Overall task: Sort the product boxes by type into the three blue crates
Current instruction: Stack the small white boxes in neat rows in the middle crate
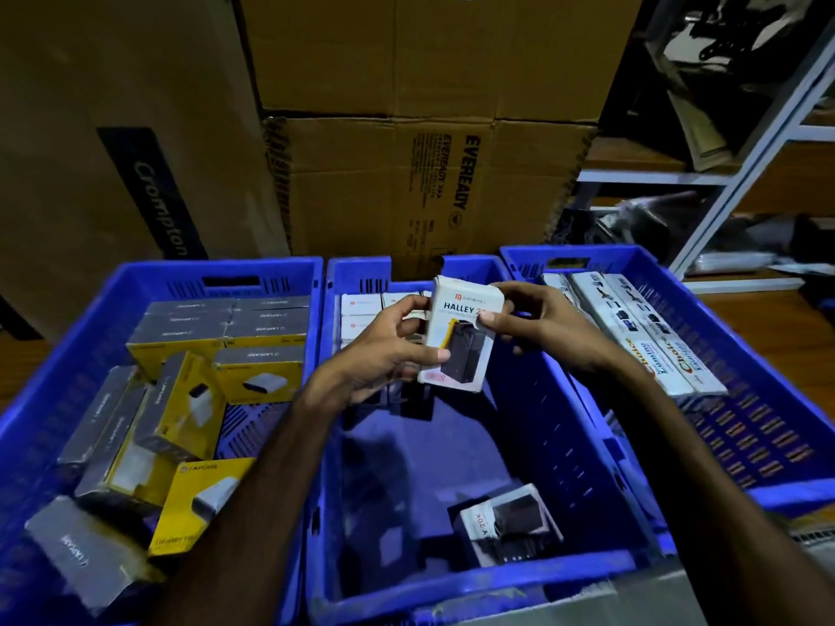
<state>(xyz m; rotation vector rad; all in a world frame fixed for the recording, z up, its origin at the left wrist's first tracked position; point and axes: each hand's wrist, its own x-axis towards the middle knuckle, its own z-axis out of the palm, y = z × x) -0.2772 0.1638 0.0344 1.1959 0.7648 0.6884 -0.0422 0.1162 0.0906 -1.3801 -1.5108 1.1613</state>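
Observation:
Both my hands hold one white "Halley" box (pixel 461 336) above the middle blue crate (pixel 470 576). My left hand (pixel 384 354) grips its left edge and bottom, and my right hand (pixel 542 323) pinches its right side. Stacked at the far end of the middle crate are more white boxes (pixel 361 309), and another Halley box (pixel 506 521) lies at its near right. The left blue crate (pixel 58 377) is filled with several yellow-and-grey boxes (pixel 257 377). Long white boxes (pixel 632 327) lie along the left side of the right blue crate (pixel 768 399).
Large cardboard cartons (pixel 429 187) stand right behind the crates, with a tall one (pixel 113 151) at the left. A white metal shelf rack (pixel 745 173) with dark items is at the back right. The crates rest on a wooden surface (pixel 790 309).

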